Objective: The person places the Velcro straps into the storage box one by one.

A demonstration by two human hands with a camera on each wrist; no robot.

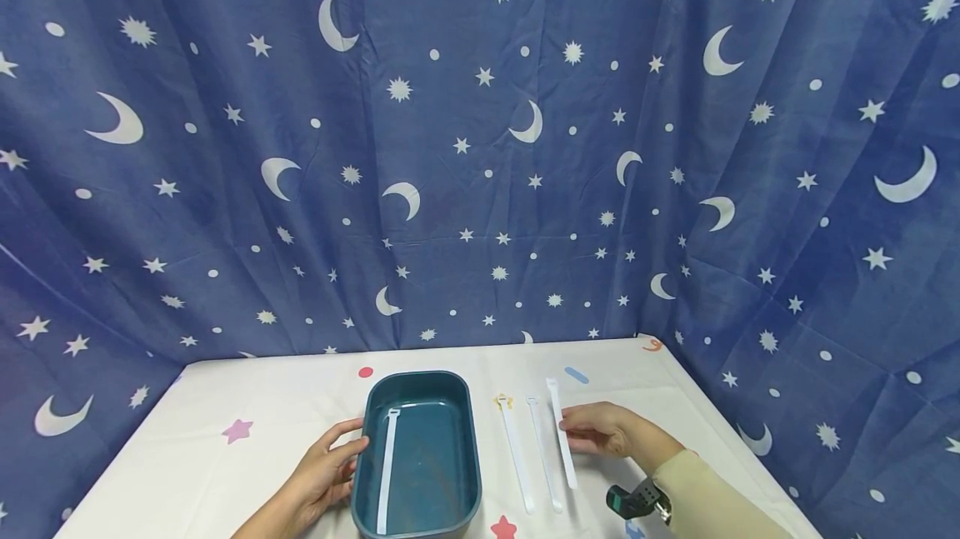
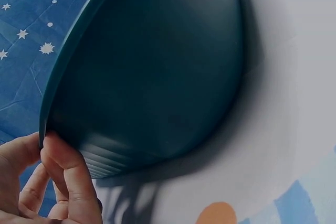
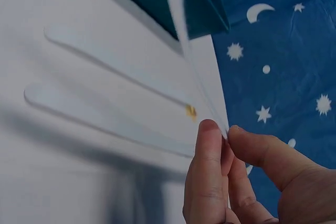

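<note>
My left hand point(image 1: 322, 474) pinches the left rim of a dark teal plastic bin point(image 1: 476, 457); the left wrist view shows thumb and finger at the rim of the bin point(image 2: 152, 72). One white cable tie point(image 1: 387, 464) lies lengthwise inside, along its left side. Between thumb and fingertips, my right hand point(image 1: 600, 429) holds another white cable tie point(image 1: 567, 457), raised over the table in the right wrist view, where the held tie point(image 3: 182, 32) stretches up from the fingers. Two more white cable ties, one nearer the bin point(image 1: 514, 449) and one farther right point(image 1: 543, 456), lie flat side by side.
A white cloth point(image 1: 285, 389) with coloured shapes covers the table. Behind and beside it hangs a blue curtain point(image 1: 450, 289) printed with moons and stars. A dark wrist strap point(image 1: 637, 499) sits at the right sleeve.
</note>
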